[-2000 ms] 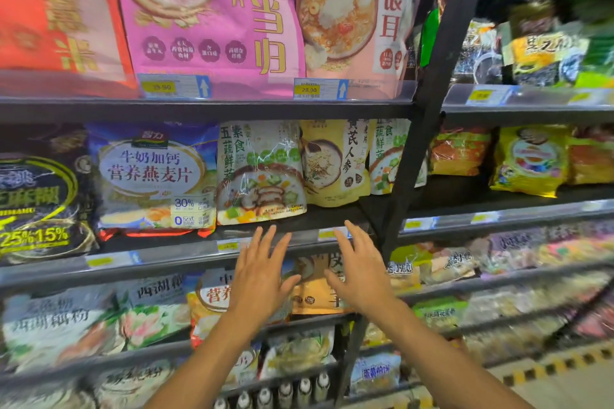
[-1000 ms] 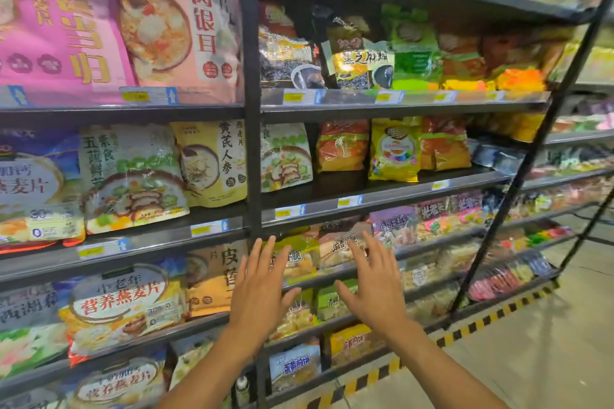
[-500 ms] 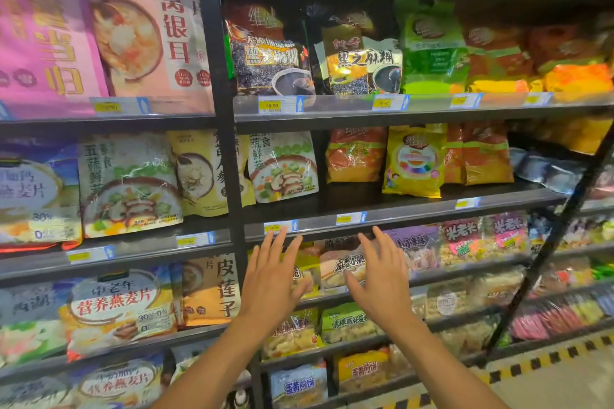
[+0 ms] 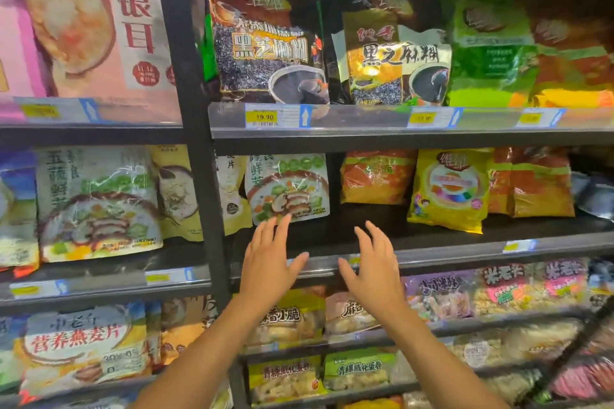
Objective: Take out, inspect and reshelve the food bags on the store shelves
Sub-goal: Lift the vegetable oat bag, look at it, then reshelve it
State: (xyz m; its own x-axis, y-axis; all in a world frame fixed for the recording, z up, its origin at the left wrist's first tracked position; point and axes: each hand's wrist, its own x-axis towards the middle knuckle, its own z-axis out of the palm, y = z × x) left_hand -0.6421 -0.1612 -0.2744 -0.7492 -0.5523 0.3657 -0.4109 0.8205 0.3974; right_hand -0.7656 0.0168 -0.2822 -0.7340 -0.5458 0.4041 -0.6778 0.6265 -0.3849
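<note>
Hands: left hand (image 4: pixel 269 271) and right hand (image 4: pixel 373 271) are raised side by side before the middle shelf (image 4: pixel 448 244), fingers spread and empty, gripping nothing.
Nearest bag: the vegetable-and-mushroom bag (image 4: pixel 287 188) stands at 12 o'clock from the left hand, whose fingertips (image 4: pixel 282 219) overlap its lower edge; actual contact cannot be told.
Progress: no bag is out of the shelves in this view, so by the look of it a take-out is only about to begin; inspecting and reshelving remain for whichever bag comes next.
Upper shelf count: two black sesame bags, the dark sesame bag (image 4: pixel 265 43) at 12 o'clock and the gold sesame bag (image 4: pixel 395 60) at 1 o'clock, with one green bag (image 4: pixel 488 43) further right.
Middle shelf count: right of the black upright post (image 4: pixel 196 143), one vegetable-and-mushroom bag, one orange bag (image 4: pixel 377 178), one yellow bag (image 4: pixel 450 189), and at least two more orange ones at 2 o'clock.
Price tags: three yellow price tags (image 4: pixel 264 116) show on the upper shelf edge.
Lower shelves: snack bags at 5 o'clock are too blurred to count.
</note>
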